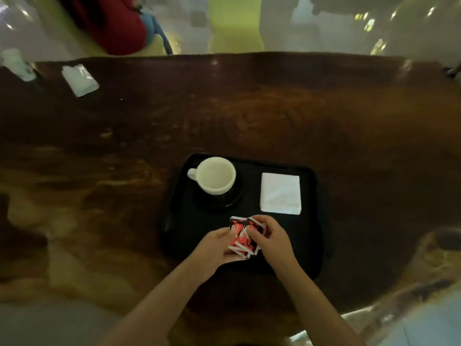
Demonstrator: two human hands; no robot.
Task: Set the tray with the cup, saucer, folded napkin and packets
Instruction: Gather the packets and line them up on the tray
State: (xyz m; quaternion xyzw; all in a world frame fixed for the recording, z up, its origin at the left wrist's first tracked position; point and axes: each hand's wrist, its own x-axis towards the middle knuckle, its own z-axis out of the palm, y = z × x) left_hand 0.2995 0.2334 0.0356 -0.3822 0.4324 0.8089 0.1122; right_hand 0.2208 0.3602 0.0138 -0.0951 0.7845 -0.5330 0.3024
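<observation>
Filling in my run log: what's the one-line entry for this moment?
step: placing packets | left hand + right hand: both holding them over tray | cup on saucer: set | napkin: set

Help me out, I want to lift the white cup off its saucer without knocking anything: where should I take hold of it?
Take the cup by its handle, which sticks out on its left, coming in from the left. That side of the tray is bare, while the napkin lies right and both hands work the packets nearer you.
</observation>
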